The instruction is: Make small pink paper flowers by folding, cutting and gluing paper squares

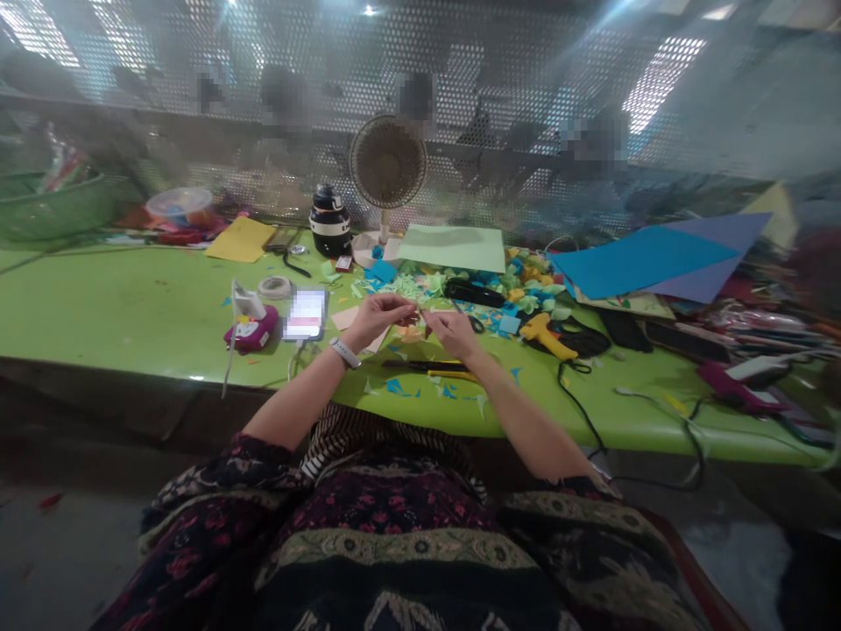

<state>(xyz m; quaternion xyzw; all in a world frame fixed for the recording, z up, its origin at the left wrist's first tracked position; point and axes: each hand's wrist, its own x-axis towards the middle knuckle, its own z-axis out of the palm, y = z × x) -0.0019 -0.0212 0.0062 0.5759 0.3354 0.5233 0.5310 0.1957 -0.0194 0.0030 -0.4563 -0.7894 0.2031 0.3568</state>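
My left hand [379, 319] and my right hand [448, 331] meet over the green table [164, 307], fingertips pinched close together. Whatever sits between them is too small to make out, perhaps a pale scrap. A peach sheet of paper [347, 319] lies partly under my left hand. Just below the hands rest a dark, long tool [411, 364] and a yellow-handled cutter [453, 375], among blue paper scraps [394, 386]. A yellow glue gun [547, 336] lies to the right of my right hand, and a black stapler-like object [474, 292] sits behind it.
A phone [306, 315], a tape roll [274, 287] and a magenta object [250, 331] stand left. A fan [389, 162] and a black bottle [329, 219] are behind. Green paper curls [434, 282] pile up ahead; blue sheets [644, 260] lie right. A black cable [578, 407] hangs over the front edge.
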